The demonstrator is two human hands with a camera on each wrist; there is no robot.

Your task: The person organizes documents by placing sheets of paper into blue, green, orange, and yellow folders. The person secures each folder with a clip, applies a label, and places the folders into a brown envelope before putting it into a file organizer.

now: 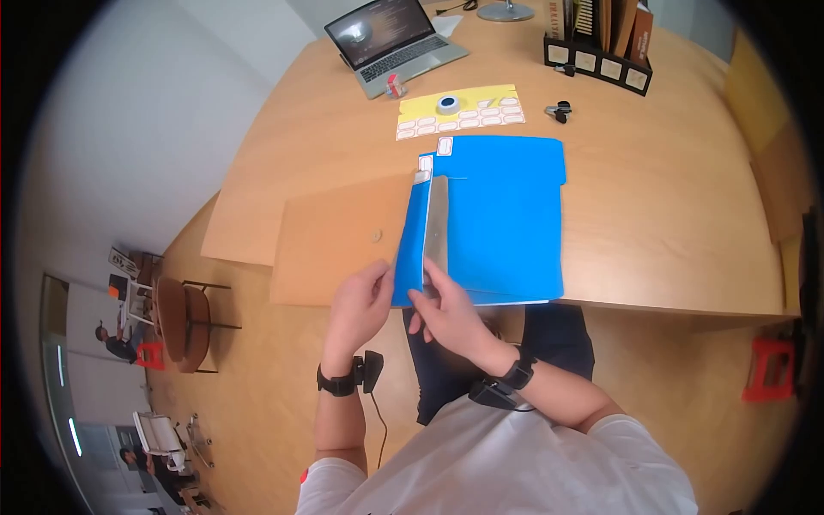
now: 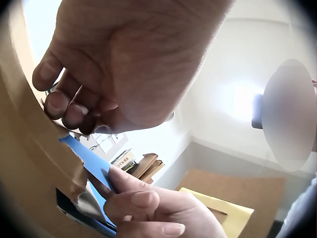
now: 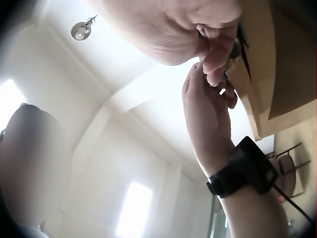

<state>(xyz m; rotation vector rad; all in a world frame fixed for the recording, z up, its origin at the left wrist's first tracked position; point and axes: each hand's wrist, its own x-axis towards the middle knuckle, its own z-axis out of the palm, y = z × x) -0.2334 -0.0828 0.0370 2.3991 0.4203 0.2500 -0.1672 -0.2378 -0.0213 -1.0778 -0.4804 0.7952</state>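
Observation:
A brown kraft document envelope (image 1: 330, 240) with a round button lies at the left of the table's front edge. My left hand (image 1: 359, 305) grips its lower right corner, fingers curled at the paper's edge in the left wrist view. Beside it, a blue file folder (image 1: 506, 219) lies flat, with a small white label (image 1: 445, 147) on its tab. Between them stands a narrow raised blue folder leaf (image 1: 414, 227) with a white edge, its lower end pinched by my right hand (image 1: 453, 319). A grey-brown strip (image 1: 439, 219) shows behind that leaf.
A yellow sheet (image 1: 415, 105) holds several red-edged labels and a tape roll (image 1: 448, 105). Black binder clips (image 1: 559, 112) lie to its right. Farther back are a laptop (image 1: 399, 56) and a black file rack (image 1: 598, 64). A red stool (image 1: 770, 369) stands on the floor at right.

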